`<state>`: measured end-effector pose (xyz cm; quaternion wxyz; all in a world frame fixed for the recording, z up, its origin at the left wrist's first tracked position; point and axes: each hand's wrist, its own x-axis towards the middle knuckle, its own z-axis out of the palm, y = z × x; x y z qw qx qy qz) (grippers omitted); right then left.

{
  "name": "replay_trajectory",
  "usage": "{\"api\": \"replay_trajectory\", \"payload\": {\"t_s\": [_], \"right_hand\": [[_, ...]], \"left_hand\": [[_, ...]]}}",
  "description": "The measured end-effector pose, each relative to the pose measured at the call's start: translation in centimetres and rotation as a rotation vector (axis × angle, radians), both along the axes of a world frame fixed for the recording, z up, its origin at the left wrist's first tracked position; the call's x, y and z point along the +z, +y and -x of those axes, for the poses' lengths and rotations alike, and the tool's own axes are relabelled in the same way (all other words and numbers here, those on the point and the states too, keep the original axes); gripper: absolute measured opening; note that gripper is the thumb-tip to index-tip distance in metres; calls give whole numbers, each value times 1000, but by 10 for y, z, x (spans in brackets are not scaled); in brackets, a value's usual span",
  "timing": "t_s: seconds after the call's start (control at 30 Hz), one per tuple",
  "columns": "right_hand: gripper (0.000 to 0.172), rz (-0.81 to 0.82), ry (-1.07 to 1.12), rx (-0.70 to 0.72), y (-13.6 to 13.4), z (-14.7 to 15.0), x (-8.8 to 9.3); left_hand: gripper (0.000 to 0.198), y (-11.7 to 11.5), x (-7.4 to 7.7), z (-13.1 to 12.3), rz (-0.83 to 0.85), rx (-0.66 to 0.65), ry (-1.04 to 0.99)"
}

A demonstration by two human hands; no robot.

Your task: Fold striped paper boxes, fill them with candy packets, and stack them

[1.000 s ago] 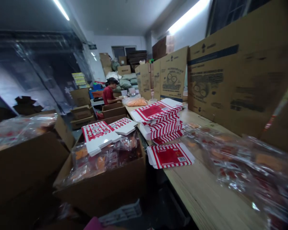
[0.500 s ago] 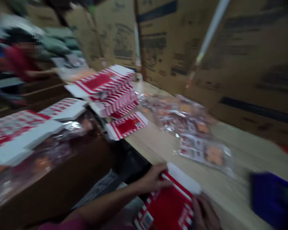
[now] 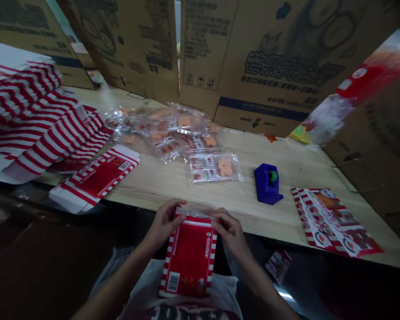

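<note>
A red box with white-striped edges and a barcode [image 3: 189,255] stands in front of my body, just off the table's front edge. My left hand [image 3: 166,222] grips its upper left corner, fingers closed on it. At the upper right corner my right hand [image 3: 229,229] pinches the same box. Between the hands the top end of the box looks narrow and pale; I cannot tell whether it is fully closed. Straight ahead on the table lies a clear packet with orange pieces [image 3: 216,168], touched by neither hand.
Several more clear packets [image 3: 166,129] are heaped behind it. A blue tape dispenser [image 3: 266,184] and flat striped boxes [image 3: 333,220] lie to the right. A flat red box [image 3: 98,175] and a striped stack [image 3: 36,120] are at left. Large cartons [image 3: 263,58] wall the back.
My view has swung right, and the co-worker and the left-hand carton have left it. The box's white top flap, raised before, no longer stands out; both hands now hold its top edge.
</note>
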<state>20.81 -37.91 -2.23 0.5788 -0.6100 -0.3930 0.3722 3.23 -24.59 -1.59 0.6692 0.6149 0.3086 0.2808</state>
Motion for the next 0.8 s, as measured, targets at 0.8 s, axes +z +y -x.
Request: {"api": "replay_trajectory", "payload": {"t_s": [0.8], "right_hand": [[18, 218, -74, 248, 32, -13, 51]], "left_hand": [[16, 53, 49, 16, -66, -385, 279]]}}
